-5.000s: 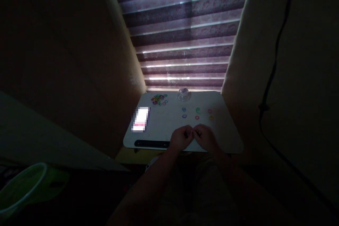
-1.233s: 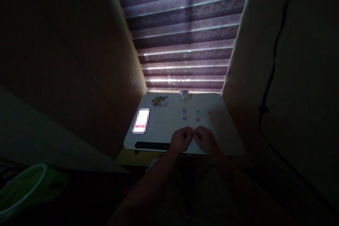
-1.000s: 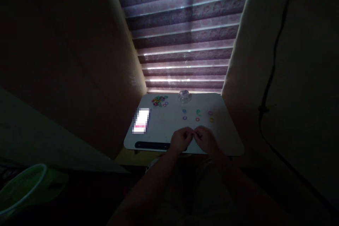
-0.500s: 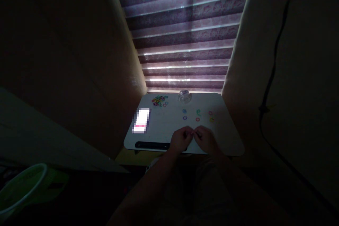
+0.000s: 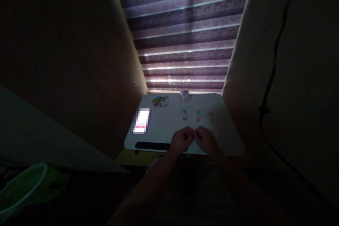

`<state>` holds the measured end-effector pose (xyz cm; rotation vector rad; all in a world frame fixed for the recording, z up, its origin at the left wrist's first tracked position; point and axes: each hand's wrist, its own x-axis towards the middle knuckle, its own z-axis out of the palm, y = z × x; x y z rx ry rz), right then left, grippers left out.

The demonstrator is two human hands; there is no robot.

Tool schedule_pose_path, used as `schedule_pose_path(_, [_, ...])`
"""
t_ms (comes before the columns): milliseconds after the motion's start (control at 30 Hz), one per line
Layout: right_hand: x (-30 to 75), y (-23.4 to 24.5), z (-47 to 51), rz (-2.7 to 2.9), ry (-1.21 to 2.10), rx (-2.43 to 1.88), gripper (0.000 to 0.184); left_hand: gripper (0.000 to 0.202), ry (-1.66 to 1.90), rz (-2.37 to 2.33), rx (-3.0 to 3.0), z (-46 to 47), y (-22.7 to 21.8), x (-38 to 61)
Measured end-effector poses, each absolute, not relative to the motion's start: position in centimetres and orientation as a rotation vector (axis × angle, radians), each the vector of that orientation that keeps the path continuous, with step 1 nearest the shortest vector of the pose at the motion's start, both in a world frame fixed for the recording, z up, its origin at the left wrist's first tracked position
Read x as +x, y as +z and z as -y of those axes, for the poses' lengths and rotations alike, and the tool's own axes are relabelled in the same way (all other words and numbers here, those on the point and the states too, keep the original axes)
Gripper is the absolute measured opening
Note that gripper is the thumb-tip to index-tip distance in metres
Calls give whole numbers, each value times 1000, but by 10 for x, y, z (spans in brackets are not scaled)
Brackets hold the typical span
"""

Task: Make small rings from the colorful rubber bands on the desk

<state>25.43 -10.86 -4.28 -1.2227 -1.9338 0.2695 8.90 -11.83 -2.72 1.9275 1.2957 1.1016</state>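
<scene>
My left hand (image 5: pixel 181 140) and my right hand (image 5: pixel 206 140) meet at the near edge of a small white lap table (image 5: pixel 164 127). Both have their fingers curled and pinched together where they touch; what sits between the fingertips is too small and dark to name. Just beyond the hands lie several small coloured rings in pairs: blue and purple rings (image 5: pixel 184 114), green and red rings (image 5: pixel 198 116), pink and yellow rings (image 5: pixel 211 117). A heap of mixed coloured rings (image 5: pixel 159 101) lies at the far left of the table.
A clear round container (image 5: pixel 184 95) stands at the table's far edge under striped window blinds (image 5: pixel 185 42). A lit phone (image 5: pixel 141 120) lies on the left of the table. Pale curtains flank both sides. A green bowl (image 5: pixel 23 187) sits low left. A black cable (image 5: pixel 272 63) hangs right.
Both hands have stayed pinched together at the near edge with only slight finger movement. The view has shifted a little; the rings and phone lie where they were.
</scene>
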Motion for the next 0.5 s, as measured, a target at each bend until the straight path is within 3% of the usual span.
schedule_pose_path(500, [255, -45, 107, 1932, 304, -1220, 10, 23, 1020, -1298, 1995, 121, -21, 89])
